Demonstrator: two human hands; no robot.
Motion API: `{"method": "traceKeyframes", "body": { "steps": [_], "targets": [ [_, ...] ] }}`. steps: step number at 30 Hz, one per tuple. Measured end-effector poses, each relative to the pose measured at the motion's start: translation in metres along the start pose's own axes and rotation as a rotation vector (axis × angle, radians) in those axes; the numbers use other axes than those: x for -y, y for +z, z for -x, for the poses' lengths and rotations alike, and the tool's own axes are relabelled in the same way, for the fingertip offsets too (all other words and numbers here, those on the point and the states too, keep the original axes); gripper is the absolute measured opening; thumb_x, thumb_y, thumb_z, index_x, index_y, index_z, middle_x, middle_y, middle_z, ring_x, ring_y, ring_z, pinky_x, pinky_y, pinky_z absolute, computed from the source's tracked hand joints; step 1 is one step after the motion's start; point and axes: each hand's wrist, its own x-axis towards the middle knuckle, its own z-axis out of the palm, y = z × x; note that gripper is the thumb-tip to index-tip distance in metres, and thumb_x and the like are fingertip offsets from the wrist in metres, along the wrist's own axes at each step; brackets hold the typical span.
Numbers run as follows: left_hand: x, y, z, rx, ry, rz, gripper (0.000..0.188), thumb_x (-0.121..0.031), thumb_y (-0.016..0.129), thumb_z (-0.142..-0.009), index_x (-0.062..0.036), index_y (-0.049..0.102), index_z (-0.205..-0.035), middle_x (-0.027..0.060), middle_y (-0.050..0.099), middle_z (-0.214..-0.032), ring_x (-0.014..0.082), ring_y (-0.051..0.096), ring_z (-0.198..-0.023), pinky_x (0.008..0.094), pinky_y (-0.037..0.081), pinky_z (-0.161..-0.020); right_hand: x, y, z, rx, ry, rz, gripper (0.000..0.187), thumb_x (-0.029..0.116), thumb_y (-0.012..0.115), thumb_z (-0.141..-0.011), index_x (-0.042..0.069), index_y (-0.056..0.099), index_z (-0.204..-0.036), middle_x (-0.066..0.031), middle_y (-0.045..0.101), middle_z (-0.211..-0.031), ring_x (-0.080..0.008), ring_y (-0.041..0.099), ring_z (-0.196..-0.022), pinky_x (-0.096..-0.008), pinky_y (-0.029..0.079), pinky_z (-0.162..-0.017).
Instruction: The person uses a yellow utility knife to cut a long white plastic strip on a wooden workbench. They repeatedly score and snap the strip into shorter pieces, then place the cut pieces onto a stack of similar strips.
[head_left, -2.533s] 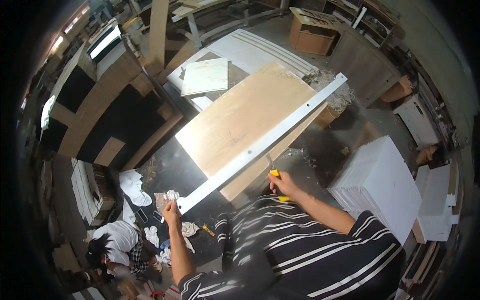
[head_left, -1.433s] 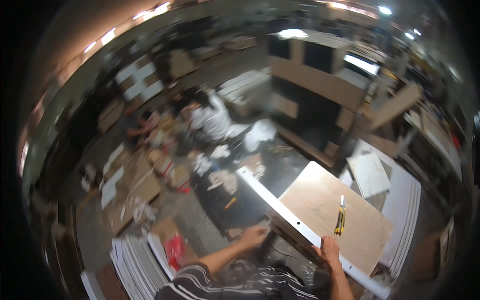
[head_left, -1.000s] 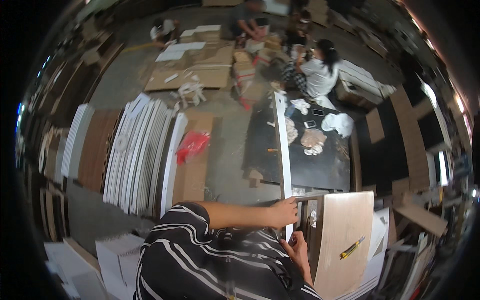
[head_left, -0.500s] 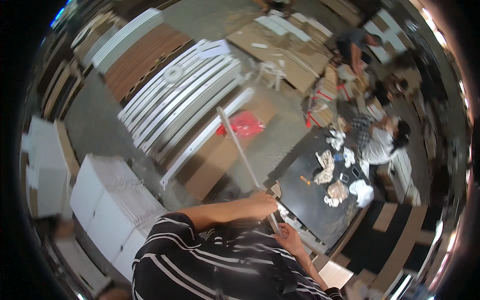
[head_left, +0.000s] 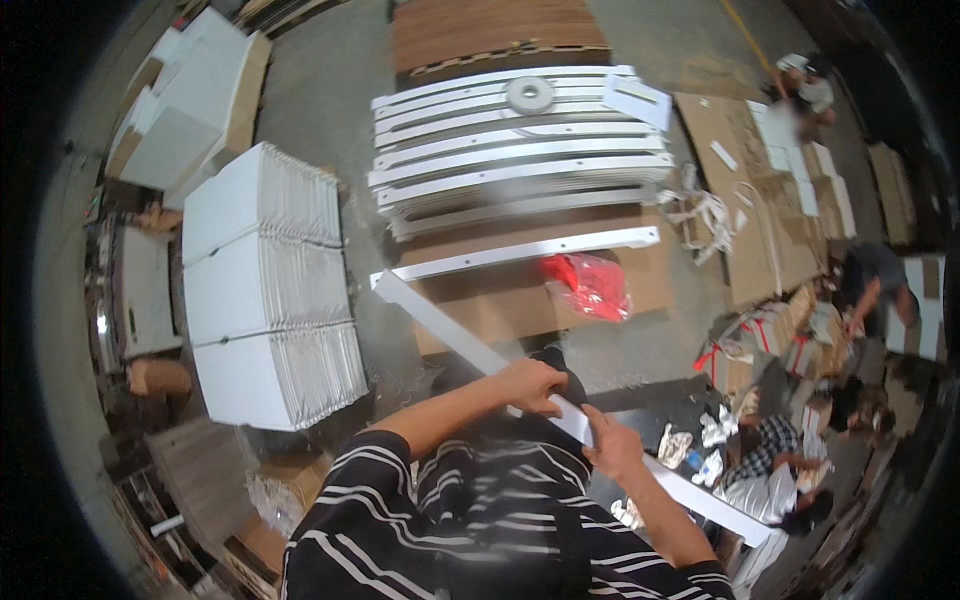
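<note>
A long white slat (head_left: pixel 450 332) slants across in front of my body, from the far left down to the near right. My left hand (head_left: pixel 530 387) is closed round its middle. Just to the right, my right hand (head_left: pixel 613 446) grips the same slat, with the thumb toward the left hand. Beyond the slat's far end, another white slat (head_left: pixel 510 254) with small holes lies on brown cardboard (head_left: pixel 465 325). A clear bag with red contents (head_left: pixel 590 288) rests against it.
Behind lies a pile of white slats (head_left: pixel 520 165) bearing a tape roll (head_left: pixel 530 96). White panels (head_left: pixel 265 290) stand stacked at the left. A dark table (head_left: pixel 640 400) with crumpled wrapping is at the right. Co-workers (head_left: pixel 875 285) are farther right, near cardboard bundles (head_left: pixel 780 325).
My view has swung to the right, so the pile of slats now sits straight ahead... and the dark table lies lower right. The slat has turned more crosswise; both hands still hold it.
</note>
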Motion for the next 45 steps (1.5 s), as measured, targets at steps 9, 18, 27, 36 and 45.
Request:
{"method": "traceKeyframes", "body": {
  "steps": [9, 18, 27, 36, 45],
  "targets": [
    [0.228, 0.038, -0.043, -0.554, -0.318, -0.365, 0.053, -0.010, 0.076, -0.070, -0.0105, 0.066, -0.121, 0.0125, 0.063, -0.102, 0.0338, 0.062, -0.099, 0.0465, 0.049, -0.086, -0.107, 0.034, -0.273, -0.105, -0.445, -0.043, 0.066, 0.019, 0.085, -0.071, 0.013, 0.060, -0.131, -0.0153, 0.068, -0.107, -0.0382, 0.066, -0.100, -0.0491, 0.053, -0.084],
    [0.518, 0.068, 0.010, -0.863, -0.834, -0.730, 0.050, -0.006, 0.072, -0.069, -0.0114, 0.066, -0.118, 0.0132, 0.063, -0.119, 0.0341, 0.056, -0.121, 0.0506, 0.038, -0.114, -0.139, 0.160, -0.546, -0.171, -0.703, 0.045, 0.069, 0.014, 0.084, -0.070, 0.009, 0.059, -0.134, -0.0168, 0.068, -0.127, -0.0376, 0.065, -0.114, -0.0460, 0.053, -0.097],
    [0.642, 0.068, 0.162, -0.825, -1.254, -0.545, 0.082, -0.031, 0.090, -0.070, -0.0183, 0.055, -0.143, 0.0308, 0.044, -0.152, 0.0478, 0.045, -0.138, 0.0518, 0.043, -0.112, -0.111, 0.204, -0.657, -0.215, -0.888, 0.160, 0.068, 0.009, 0.083, -0.072, 0.010, 0.055, -0.134, -0.0180, 0.065, -0.130, -0.0395, 0.063, -0.120, -0.0557, 0.047, -0.110],
    [0.652, 0.051, 0.194, -0.739, -1.261, -0.362, 0.081, -0.021, 0.090, -0.070, -0.0169, 0.054, -0.143, 0.0259, 0.045, -0.151, 0.0449, 0.050, -0.135, 0.0476, 0.047, -0.109, -0.104, 0.204, -0.667, -0.145, -0.836, 0.104, 0.067, 0.011, 0.085, -0.071, 0.009, 0.056, -0.132, -0.0184, 0.069, -0.115, -0.0436, 0.066, -0.100, -0.0513, 0.055, -0.085],
    [0.639, 0.039, 0.185, -0.742, -1.252, -0.340, 0.071, -0.018, 0.089, -0.068, -0.0141, 0.059, -0.133, 0.0237, 0.065, -0.117, 0.0435, 0.063, -0.112, 0.0482, 0.053, -0.097, -0.101, 0.197, -0.665, -0.115, -0.780, 0.089, 0.063, 0.008, 0.082, -0.072, 0.011, 0.058, -0.130, -0.0171, 0.071, -0.107, -0.0424, 0.068, -0.097, -0.0506, 0.056, -0.081]
  ]
}}
